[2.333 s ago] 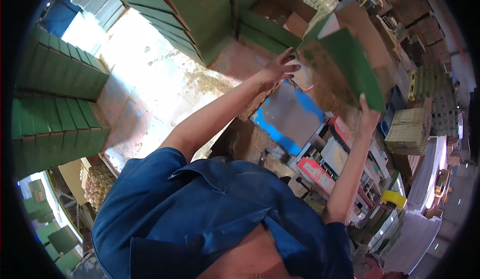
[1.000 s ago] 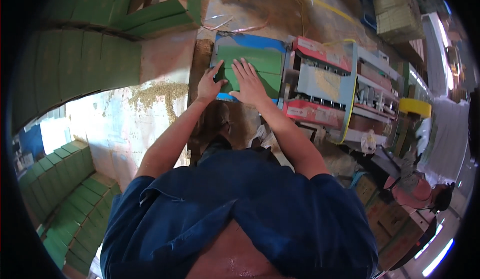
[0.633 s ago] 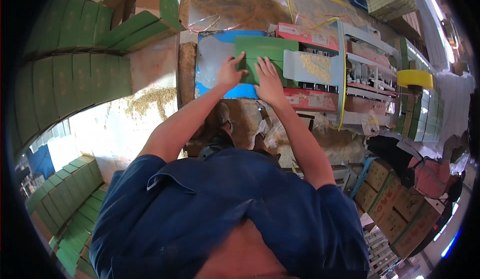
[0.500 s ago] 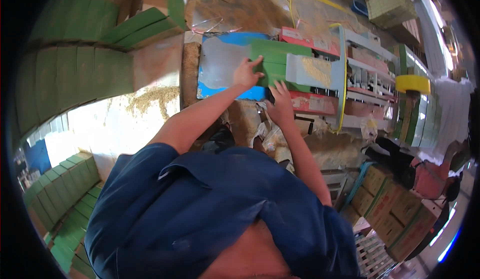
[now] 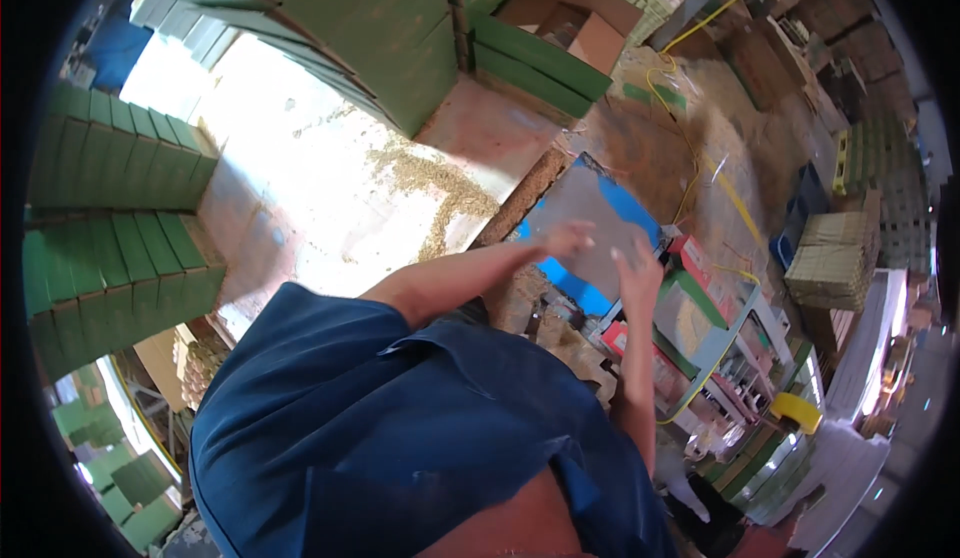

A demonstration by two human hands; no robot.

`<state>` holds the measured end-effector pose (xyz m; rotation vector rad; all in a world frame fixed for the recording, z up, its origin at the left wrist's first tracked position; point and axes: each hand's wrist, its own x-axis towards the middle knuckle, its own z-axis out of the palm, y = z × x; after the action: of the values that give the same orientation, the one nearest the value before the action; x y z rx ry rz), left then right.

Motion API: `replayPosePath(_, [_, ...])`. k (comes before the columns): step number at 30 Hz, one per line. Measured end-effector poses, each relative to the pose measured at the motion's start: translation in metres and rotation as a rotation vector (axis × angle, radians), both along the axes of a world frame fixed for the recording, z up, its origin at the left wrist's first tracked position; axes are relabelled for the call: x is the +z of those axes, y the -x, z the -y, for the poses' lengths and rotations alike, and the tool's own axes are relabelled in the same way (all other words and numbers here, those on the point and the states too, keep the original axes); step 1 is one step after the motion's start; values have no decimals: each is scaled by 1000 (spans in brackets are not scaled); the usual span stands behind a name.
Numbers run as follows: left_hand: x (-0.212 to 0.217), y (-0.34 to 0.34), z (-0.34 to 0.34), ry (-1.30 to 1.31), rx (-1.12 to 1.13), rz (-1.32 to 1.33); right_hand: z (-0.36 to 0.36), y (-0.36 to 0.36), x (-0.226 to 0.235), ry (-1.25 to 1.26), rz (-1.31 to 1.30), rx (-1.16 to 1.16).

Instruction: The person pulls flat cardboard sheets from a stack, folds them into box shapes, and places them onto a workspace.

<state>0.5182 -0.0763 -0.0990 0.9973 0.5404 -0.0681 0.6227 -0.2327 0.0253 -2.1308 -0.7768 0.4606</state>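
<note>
Both my hands hover over a blue table (image 5: 628,206) with a worn grey middle. My left hand (image 5: 570,241) is a little blurred, with its fingers loosely apart and nothing in them. Close by, my right hand (image 5: 638,266) has its fingers spread and raised, also holding nothing. Just right of that hand, a green carton (image 5: 692,296) lies between the red side rails of a grey-framed machine (image 5: 752,320). A grey plate with a tan patch covers part of the carton.
Stacks of green cartons (image 5: 370,28) stand on the left, around a sunlit floor strewn with brown debris (image 5: 440,193). Beyond the table is an open green-and-brown carton (image 5: 545,63). A yellow tape roll (image 5: 796,413) sits on the machine, and a yellow cable (image 5: 690,148) crosses the floor.
My view has swung left. Both hands have come off the green carton, which now sits farther into the machine, leaving the blue table's top uncovered.
</note>
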Motion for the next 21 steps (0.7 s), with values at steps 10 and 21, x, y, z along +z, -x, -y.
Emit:
replayPosePath(10, [65, 28, -153, 283, 478, 168, -294, -95, 14, -309, -207, 349])
replayPosePath(21, [93, 48, -160, -159, 786, 114, -248, 40, 23, -265, 162, 221])
